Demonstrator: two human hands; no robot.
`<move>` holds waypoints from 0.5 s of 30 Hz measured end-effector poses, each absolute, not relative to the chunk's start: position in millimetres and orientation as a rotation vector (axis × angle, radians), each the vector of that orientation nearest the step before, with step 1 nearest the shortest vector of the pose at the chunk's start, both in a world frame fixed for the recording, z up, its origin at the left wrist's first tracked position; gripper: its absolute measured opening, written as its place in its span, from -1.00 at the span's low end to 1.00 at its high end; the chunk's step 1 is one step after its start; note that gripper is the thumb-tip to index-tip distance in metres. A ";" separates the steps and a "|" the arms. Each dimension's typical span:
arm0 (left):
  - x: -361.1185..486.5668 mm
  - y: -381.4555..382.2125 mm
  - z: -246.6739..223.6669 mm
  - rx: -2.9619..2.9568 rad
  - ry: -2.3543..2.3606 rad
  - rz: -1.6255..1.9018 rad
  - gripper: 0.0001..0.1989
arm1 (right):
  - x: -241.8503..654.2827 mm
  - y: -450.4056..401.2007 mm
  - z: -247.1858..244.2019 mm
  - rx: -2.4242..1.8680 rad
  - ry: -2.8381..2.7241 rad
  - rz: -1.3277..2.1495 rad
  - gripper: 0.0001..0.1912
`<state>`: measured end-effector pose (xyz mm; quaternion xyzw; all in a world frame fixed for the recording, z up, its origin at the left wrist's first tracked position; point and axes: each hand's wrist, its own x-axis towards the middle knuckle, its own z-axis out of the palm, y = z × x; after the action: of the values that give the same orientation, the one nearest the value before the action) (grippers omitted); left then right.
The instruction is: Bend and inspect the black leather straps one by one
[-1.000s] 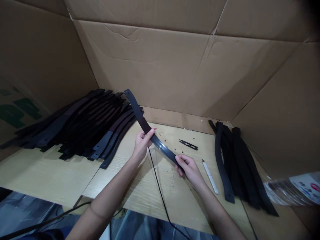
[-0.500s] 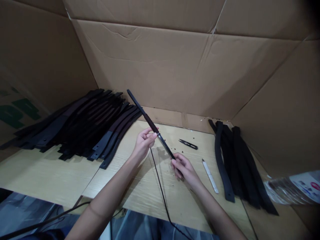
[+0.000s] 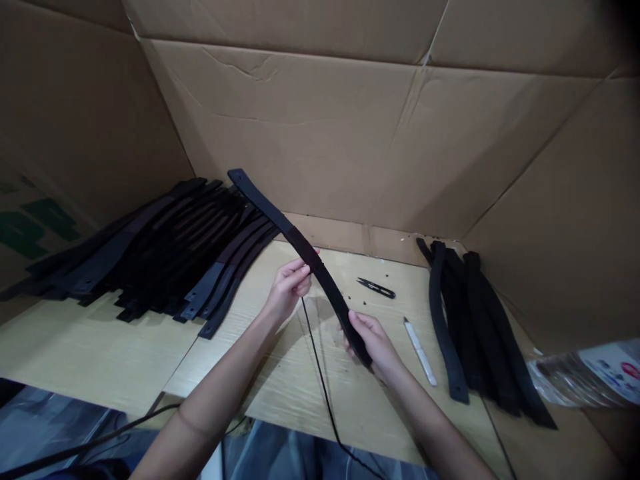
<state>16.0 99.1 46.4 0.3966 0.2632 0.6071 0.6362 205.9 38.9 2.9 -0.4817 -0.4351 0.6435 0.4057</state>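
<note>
A long, curved black strip (image 3: 265,208) slants across the middle above the table, its broad face toward me. Around its middle runs a dark brown wrapped section (image 3: 303,245). My left hand (image 3: 290,288) pinches the strip at the lower end of that wrapping. From beneath this hand a thin dark cord (image 3: 319,363) hangs down past the table's front edge. My right hand (image 3: 369,340) is closed on the strip near its lower end, thumb on top and fingers partly hidden behind it.
Many similar strips (image 3: 125,253) lie piled at the left, and several plain black ones (image 3: 450,320) at the right. Black thread snips (image 3: 376,288) and a white pen-like tool (image 3: 420,351) rest on the table (image 3: 280,393). Cardboard walls (image 3: 310,147) surround it; a plastic bottle (image 3: 590,373) lies far right.
The strip has turned from edge-on to showing its broad face, and its upper end has shifted left. My right hand has rolled with it; my left hand has barely moved.
</note>
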 end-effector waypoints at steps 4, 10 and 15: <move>15.8 99.7 44.5 0.915 0.610 1.399 -0.60 | 207.0 37.0 7.3 -1.154 -1.066 1.734 -0.46; 15.1 99.6 45.7 0.910 0.651 1.473 -0.63 | 204.0 37.0 6.0 -0.967 -1.167 1.780 -0.52; 14.8 100.0 47.4 0.954 0.658 1.459 -0.67 | 202.3 37.7 5.3 -1.001 -1.285 1.644 -0.58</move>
<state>14.8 100.0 47.4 0.4108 0.2833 0.6285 0.5967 202.3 37.7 5.3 -0.3962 -0.5085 0.6504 0.4019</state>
